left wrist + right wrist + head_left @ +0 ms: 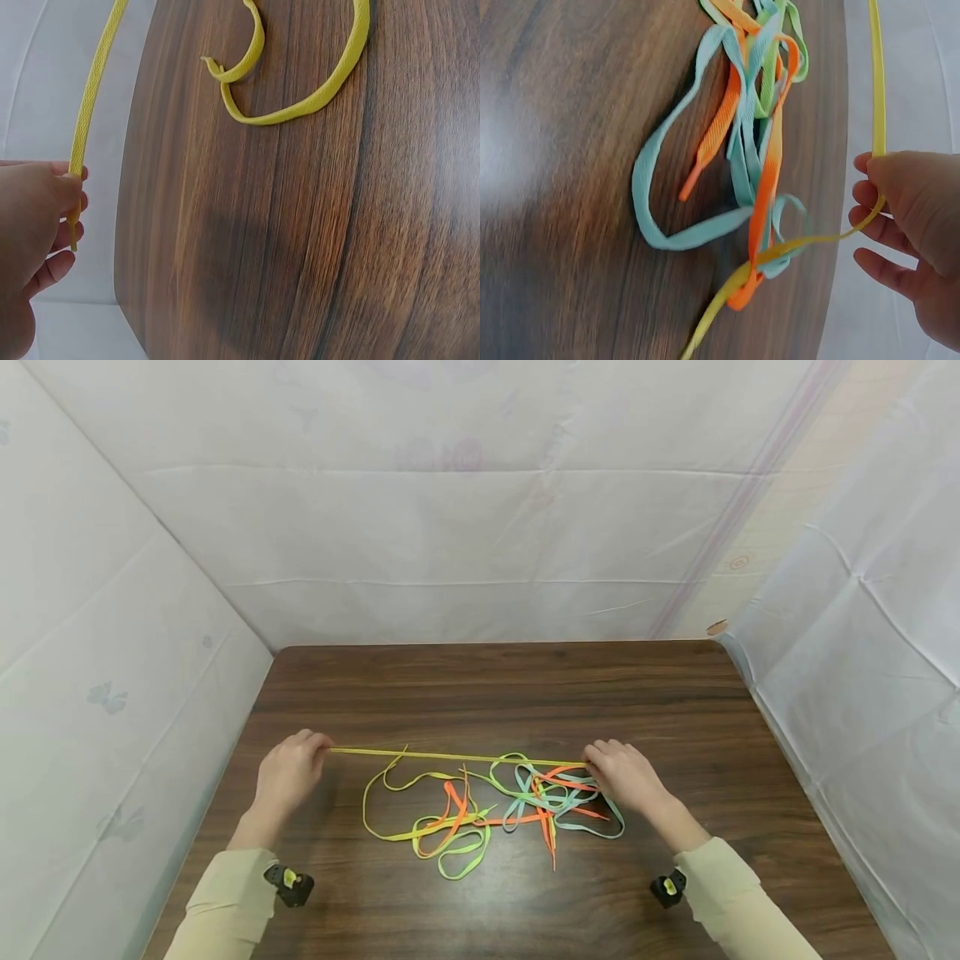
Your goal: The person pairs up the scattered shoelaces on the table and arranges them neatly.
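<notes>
Table [480, 693], tangled laces [545, 816] beside yellow lace [450, 757]

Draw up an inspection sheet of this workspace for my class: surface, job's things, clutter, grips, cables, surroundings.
Surface: dark wood-grain table, with a glare patch near the front.
Job's things: yellow lace, stretched straight; orange lace, pale-blue lace and green lace, overlapping on the table.
Clutter: nothing seen beyond laces.
Grips: left grip pinches the yellow lace near its tip; right grip pinches it farther along.
Cables: nothing seen.
Surroundings: white sheeting behind and on both sides.
</notes>
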Demonstrator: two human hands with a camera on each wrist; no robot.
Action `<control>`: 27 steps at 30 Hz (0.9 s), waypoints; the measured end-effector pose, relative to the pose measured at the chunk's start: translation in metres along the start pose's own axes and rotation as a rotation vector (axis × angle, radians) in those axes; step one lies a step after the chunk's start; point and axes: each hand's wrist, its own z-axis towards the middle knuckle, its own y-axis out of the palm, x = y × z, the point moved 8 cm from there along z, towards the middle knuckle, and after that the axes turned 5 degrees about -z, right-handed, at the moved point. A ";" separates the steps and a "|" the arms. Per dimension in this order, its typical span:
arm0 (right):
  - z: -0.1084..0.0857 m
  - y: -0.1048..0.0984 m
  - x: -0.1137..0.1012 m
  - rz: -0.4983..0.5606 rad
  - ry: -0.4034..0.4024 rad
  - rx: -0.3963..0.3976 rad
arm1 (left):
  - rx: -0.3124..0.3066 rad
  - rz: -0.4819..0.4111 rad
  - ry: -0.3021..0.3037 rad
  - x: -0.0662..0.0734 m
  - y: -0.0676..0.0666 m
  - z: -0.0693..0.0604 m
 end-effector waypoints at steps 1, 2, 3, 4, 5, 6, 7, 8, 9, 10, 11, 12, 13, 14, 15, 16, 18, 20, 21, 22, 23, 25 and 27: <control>-0.001 -0.002 0.002 0.009 0.006 0.003 | 0.003 -0.001 -0.004 -0.001 -0.001 0.000; -0.001 -0.004 0.004 0.018 0.011 0.008 | 0.006 -0.001 -0.007 -0.002 -0.002 -0.001; -0.002 -0.006 0.006 0.020 0.015 0.014 | 0.007 -0.001 -0.010 -0.003 -0.003 -0.001; -0.003 -0.008 0.009 0.022 0.020 0.021 | 0.007 -0.002 -0.014 -0.004 -0.003 -0.002; -0.003 -0.009 0.011 0.026 0.022 0.028 | 0.006 -0.002 -0.018 -0.005 -0.004 -0.003; -0.004 -0.011 0.013 0.027 0.024 0.034 | 0.004 -0.001 -0.021 -0.007 -0.004 -0.003; -0.005 -0.012 0.016 0.027 0.028 0.039 | 0.001 0.001 -0.024 -0.008 -0.004 -0.004; -0.006 -0.013 0.018 0.026 0.032 0.045 | -0.002 0.003 -0.028 -0.009 -0.003 -0.004; -0.007 -0.014 0.021 0.026 0.038 0.051 | -0.005 0.003 -0.032 -0.010 -0.003 -0.005; -0.008 -0.015 0.024 0.027 0.045 0.054 | -0.006 0.005 -0.036 -0.011 -0.003 -0.005; -0.009 -0.016 0.026 0.030 0.053 0.056 | -0.007 0.006 -0.038 -0.012 -0.003 -0.006; -0.010 -0.016 0.029 0.030 0.063 0.057 | -0.007 0.007 -0.038 -0.013 -0.003 -0.006; -0.012 -0.017 0.032 0.030 0.074 0.057 | -0.006 0.007 -0.038 -0.014 -0.002 -0.006; -0.013 -0.017 0.035 0.032 0.088 0.056 | -0.005 0.007 -0.038 -0.015 -0.002 -0.006; -0.014 -0.017 0.038 0.036 0.100 0.055 | -0.002 0.008 -0.035 -0.015 -0.002 -0.006; -0.016 -0.017 0.042 0.037 0.112 0.053 | 0.000 0.009 -0.033 -0.016 -0.002 -0.006; -0.019 -0.019 0.048 0.038 0.133 0.058 | 0.005 0.008 -0.037 -0.018 -0.002 -0.005; -0.022 -0.020 0.053 0.036 0.141 0.068 | 0.008 0.010 -0.044 -0.019 -0.002 -0.004; -0.024 -0.020 0.055 0.031 0.141 0.073 | 0.009 0.010 -0.047 -0.020 -0.002 -0.004; -0.025 -0.020 0.057 0.024 0.141 0.078 | 0.007 0.010 -0.051 -0.021 -0.002 -0.004; -0.027 -0.021 0.060 0.018 0.140 0.084 | 0.005 0.011 -0.053 -0.022 -0.002 -0.003; -0.031 -0.020 0.065 0.000 0.136 0.090 | -0.002 0.014 -0.053 -0.023 -0.001 -0.003; -0.034 -0.019 0.070 -0.013 0.142 0.091 | -0.009 0.017 -0.054 -0.024 0.000 -0.003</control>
